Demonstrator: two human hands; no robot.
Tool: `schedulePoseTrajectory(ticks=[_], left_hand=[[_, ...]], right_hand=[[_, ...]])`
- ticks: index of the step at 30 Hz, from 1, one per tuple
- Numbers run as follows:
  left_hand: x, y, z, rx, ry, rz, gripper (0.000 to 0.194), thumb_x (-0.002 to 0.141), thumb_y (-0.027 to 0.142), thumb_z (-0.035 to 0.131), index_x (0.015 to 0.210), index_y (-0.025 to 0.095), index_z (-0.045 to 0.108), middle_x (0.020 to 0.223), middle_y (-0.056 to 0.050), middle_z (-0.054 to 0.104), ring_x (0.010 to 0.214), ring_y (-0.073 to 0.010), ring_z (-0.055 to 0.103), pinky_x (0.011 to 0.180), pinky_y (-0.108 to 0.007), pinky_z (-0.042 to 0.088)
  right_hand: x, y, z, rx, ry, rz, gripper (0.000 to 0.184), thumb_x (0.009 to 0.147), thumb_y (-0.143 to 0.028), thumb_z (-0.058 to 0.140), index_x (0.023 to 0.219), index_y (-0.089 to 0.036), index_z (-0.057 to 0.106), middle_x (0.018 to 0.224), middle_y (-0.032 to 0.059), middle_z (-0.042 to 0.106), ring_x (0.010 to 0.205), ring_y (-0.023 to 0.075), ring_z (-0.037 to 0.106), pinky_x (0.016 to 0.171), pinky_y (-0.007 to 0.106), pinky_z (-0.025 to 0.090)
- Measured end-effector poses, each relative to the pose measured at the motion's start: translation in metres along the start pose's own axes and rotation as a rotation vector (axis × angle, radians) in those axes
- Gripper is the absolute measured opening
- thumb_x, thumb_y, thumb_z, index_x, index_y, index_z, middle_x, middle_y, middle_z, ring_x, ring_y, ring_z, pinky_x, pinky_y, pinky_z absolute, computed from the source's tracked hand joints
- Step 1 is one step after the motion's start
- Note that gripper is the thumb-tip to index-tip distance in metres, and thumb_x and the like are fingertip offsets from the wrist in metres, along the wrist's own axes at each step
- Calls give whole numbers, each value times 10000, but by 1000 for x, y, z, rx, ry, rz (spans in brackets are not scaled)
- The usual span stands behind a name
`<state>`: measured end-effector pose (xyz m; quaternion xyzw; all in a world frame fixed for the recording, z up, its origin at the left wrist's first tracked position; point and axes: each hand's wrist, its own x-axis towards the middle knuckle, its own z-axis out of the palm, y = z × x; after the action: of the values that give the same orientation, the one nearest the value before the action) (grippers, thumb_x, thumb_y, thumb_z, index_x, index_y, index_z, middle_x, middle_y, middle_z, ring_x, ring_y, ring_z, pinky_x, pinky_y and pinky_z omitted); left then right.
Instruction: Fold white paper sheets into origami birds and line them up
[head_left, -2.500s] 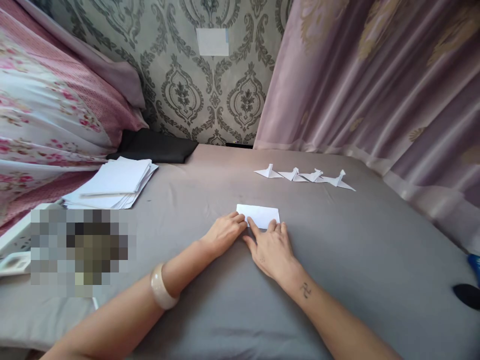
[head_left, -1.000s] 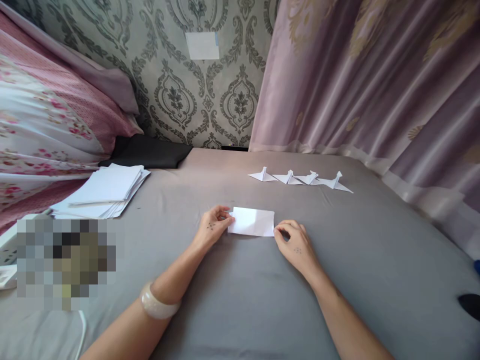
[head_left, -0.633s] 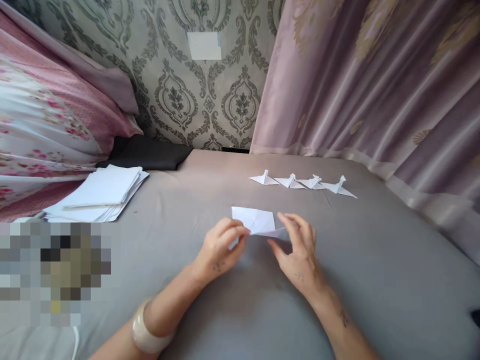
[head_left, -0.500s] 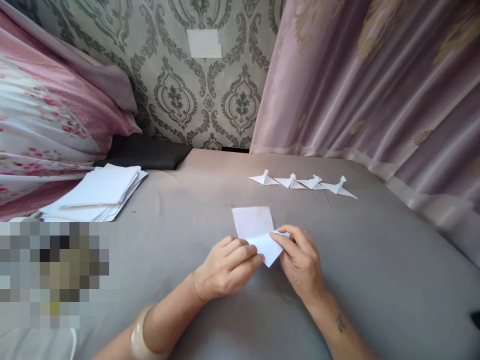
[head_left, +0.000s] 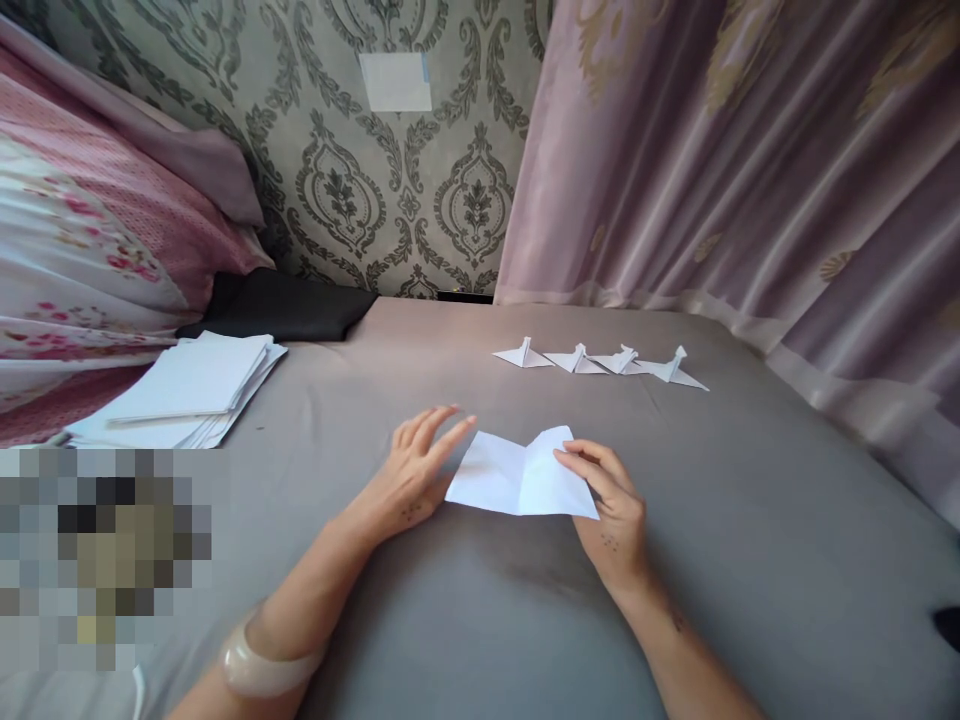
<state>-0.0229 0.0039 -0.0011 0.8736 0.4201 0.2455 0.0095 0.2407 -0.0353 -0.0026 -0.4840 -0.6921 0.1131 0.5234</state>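
A white sheet of paper (head_left: 491, 470) with a crease down its middle is spread out above the grey cloth. My right hand (head_left: 611, 510) pinches its right side, thumb and fingers on either face. At the left edge, my left hand (head_left: 412, 465) has its fingers stretched out and apart; whether its thumb touches the paper behind the edge I cannot make out. Beyond the hands, several folded white paper birds (head_left: 525, 354) sit in a row on the cloth.
A stack of white paper (head_left: 187, 380) lies at the left, beside a black folded item (head_left: 277, 305). Grey cloth (head_left: 735, 520) covers the surface. A pink curtain (head_left: 637, 180) hangs at the right, and patterned wallpaper (head_left: 337, 190) is behind. A blurred patch hides the lower left.
The paper was folded up smaller between both hands and is now opened out along its crease. My left hand has let go its grip, moved left and spread its fingers.
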Motion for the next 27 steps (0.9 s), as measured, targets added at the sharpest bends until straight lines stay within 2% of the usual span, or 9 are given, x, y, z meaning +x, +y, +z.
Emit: schedulePoseTrajectory(ticks=[3, 6, 9, 14, 16, 19, 21, 24, 27], left_hand=[[0, 15, -2, -38, -29, 135, 532, 841, 115, 468, 1349, 272, 468, 1420, -112, 433, 1294, -294, 350, 1028, -442, 295], [0, 16, -6, -44, 4, 236, 401, 865, 123, 462, 1228, 260, 564, 1345, -86, 543, 1254, -276, 411, 997, -434, 286], [0, 8, -7, -37, -38, 267, 421, 811, 41, 448, 1177, 203, 579, 1260, -89, 616, 1220, -273, 454, 960, -435, 284], [2, 10, -6, -157, -254, 211, 377, 710, -5, 472, 995, 177, 639, 1039, -61, 677, 984, -226, 574, 889, -399, 344], [3, 16, -6, -236, -305, 131, 278, 777, 56, 492, 959, 189, 654, 1002, -48, 668, 914, -197, 585, 860, -369, 377], [3, 23, -3, -295, -283, -73, 196, 895, 211, 476, 887, 190, 671, 1000, -64, 649, 906, -203, 581, 825, -355, 414], [4, 25, 0, -323, -236, -236, 256, 916, 308, 474, 823, 172, 671, 996, -86, 639, 905, -218, 581, 817, -356, 437], [7, 26, 6, -378, -197, -452, 324, 898, 402, 505, 770, 154, 670, 986, -104, 625, 895, -226, 587, 803, -349, 464], [12, 26, 8, -417, -203, -578, 342, 870, 438, 538, 742, 150, 672, 963, -105, 610, 907, -234, 581, 794, -345, 472]], right_hand=[[-1, -2, 1, 39, -5, 14, 279, 847, -140, 594, 1084, -266, 671, 1114, 78, 596, 978, 177, 624, 780, 308, 523], [-3, 3, 3, 14, -62, -31, 270, 843, -139, 600, 1084, -243, 664, 1149, 92, 585, 1003, 182, 622, 814, 313, 524], [-5, 11, 4, -71, -190, -82, 289, 872, -86, 505, 1086, -208, 658, 1177, 109, 581, 1033, 180, 613, 857, 314, 512], [-6, 11, -1, -251, -510, -26, 420, 834, 7, 384, 1015, -222, 684, 1154, 77, 602, 1002, 181, 609, 795, 300, 508], [-4, 7, -5, -264, -577, 29, 347, 832, -34, 442, 948, -231, 703, 1128, 62, 610, 1011, 190, 594, 807, 305, 500], [0, 0, -7, -241, -604, 164, 195, 883, -231, 524, 862, -245, 717, 1116, 45, 615, 1037, 195, 574, 849, 310, 483], [2, -2, -5, -229, -584, 266, 256, 911, -339, 498, 822, -244, 718, 1099, 40, 621, 1034, 192, 572, 864, 310, 471], [2, -4, 0, -232, -518, 392, 368, 935, -386, 431, 755, -216, 704, 1065, 48, 628, 951, 180, 595, 829, 303, 464], [-1, -3, 6, -278, -452, 455, 422, 936, -410, 410, 681, -194, 667, 1046, 53, 631, 813, 162, 608, 746, 295, 460]])
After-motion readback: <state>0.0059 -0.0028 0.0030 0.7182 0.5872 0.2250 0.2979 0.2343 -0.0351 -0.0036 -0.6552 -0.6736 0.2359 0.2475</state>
